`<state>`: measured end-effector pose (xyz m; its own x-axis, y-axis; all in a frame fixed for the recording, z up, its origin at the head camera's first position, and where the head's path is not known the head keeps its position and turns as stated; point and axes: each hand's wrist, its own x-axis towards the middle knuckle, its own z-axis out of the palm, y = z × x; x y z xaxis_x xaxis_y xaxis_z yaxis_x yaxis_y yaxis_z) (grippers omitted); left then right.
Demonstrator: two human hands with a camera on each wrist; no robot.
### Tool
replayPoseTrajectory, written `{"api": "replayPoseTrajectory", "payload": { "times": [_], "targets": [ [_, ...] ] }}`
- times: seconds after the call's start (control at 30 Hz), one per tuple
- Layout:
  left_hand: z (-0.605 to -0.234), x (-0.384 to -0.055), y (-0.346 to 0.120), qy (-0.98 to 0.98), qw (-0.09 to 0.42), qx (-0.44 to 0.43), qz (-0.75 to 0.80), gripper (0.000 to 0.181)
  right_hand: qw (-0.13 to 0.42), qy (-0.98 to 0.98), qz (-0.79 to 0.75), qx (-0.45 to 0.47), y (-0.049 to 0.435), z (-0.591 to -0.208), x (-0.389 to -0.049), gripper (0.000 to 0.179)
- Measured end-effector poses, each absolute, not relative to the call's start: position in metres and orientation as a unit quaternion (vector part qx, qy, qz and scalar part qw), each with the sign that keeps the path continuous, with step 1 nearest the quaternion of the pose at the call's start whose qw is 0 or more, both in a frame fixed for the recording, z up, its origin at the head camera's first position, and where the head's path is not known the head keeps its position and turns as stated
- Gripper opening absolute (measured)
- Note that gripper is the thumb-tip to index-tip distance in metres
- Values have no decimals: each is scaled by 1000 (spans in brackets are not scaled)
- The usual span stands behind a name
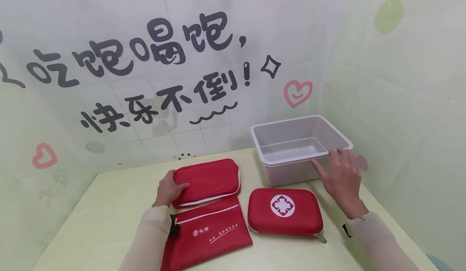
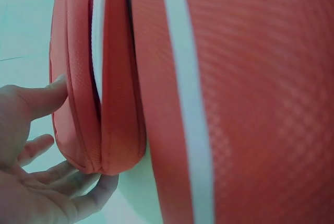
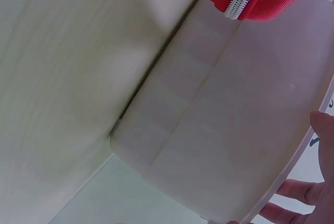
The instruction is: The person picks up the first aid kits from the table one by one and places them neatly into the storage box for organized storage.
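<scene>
Our left hand (image 1: 169,188) has its fingers (image 2: 107,188) curled round the left end of a red pouch (image 1: 205,180), the thumb (image 2: 55,96) on its upper face and the fingertips wrapped beneath the rounded end, so we are gripping it. The pouch lies to the right of that hand, and a white strip runs along its near side. Our right hand (image 1: 342,178) holds the rim of a plastic tub (image 1: 293,172) near its front right corner, the fingers bent over the edge and the thumb against the front. The tub stands upright, well apart from the pouch, behind and to its right. Just in front of the pouch we have a flat red bag (image 1: 218,232) with a white line across it and white print; we cannot tell whether the pouch rests on its far edge. To the right of both, in front of the tub, lies a red case (image 1: 285,218) with a white cross badge and a zip pull (image 1: 320,238) at its near right corner. All of these sit on our pale counter (image 1: 91,210), backed by a wall (image 1: 233,129) printed with large dark characters and a pink heart (image 1: 298,93).
</scene>
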<state>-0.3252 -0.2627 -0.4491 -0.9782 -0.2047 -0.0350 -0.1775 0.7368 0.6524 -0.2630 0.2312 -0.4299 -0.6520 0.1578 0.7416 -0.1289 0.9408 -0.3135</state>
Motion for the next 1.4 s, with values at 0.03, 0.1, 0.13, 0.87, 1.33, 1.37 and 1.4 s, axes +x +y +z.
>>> {"api": "replayPoseTrajectory", "payload": {
  "times": [0.03, 0.1, 0.13, 0.87, 1.33, 1.37, 1.4],
  "targets": [
    [-449, -325, -263, -929, 19, 104, -354, 79, 417, -893, 171, -8, 231, -430, -263, 58],
    [-450, -326, -263, -924, 19, 106, -367, 78, 416, -893, 171, -8, 231, -429, -263, 58],
    [-450, -327, -264, -922, 20, 106, -373, 77, 416, -893, 171, -8, 230, -429, -262, 58],
    [-426, -325, -258, -869, 29, 64, -489, 47, 414, -895, 165, -7, 232, -431, -263, 58],
    [-409, -325, -262, -835, 39, 90, -542, 46, 419, -893, 166, -3, 234, -433, -265, 57],
    [-407, -325, -262, -833, 42, 87, -544, 46, 419, -893, 167, -3, 234, -433, -265, 57],
    [-405, -325, -262, -832, 46, 84, -547, 46, 419, -893, 166, -3, 234, -433, -265, 57]
  ]
}}
